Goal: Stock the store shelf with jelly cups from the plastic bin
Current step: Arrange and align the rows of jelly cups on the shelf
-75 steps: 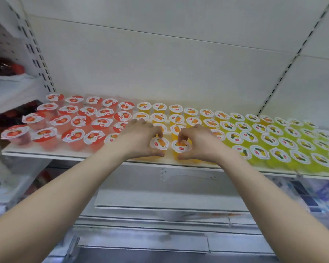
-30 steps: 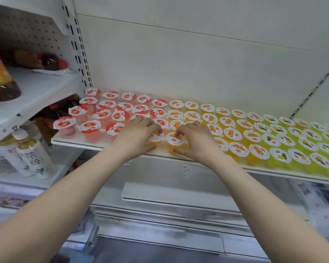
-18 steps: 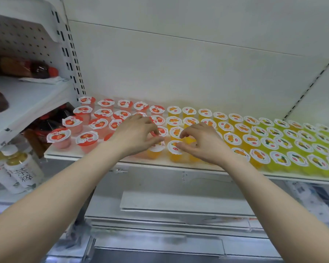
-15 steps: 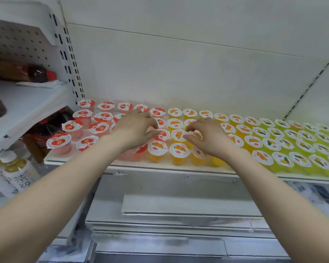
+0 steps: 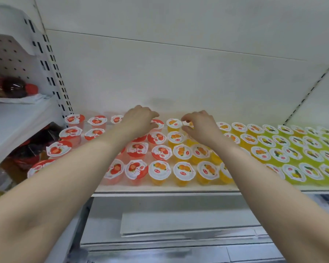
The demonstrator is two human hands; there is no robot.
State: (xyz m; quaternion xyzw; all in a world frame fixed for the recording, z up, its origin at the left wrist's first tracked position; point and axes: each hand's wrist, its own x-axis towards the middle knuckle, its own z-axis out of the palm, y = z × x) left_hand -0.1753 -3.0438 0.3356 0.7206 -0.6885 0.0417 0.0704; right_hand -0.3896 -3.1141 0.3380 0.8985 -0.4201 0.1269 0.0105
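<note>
Jelly cups (image 5: 184, 170) stand in rows on the shelf (image 5: 160, 188): red on the left, orange in the middle, green on the right. Left hand (image 5: 139, 121) is at the back row, fingers curled down over a red cup (image 5: 158, 123); can't tell if it's actually gripped. Right hand (image 5: 202, 128) pinches an orange cup (image 5: 190, 123) in the back row between thumb and forefinger.

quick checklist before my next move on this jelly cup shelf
1. front-row cups upright: ok
2. red cups, orange cups, green cups grouped by colour: ok
3. left hand holding nothing: cannot tell, fingers curl over back-row red cups
4. right hand grip on a back-row orange cup: cannot tell
5. plastic bin within sight: not ok, not in view
</note>
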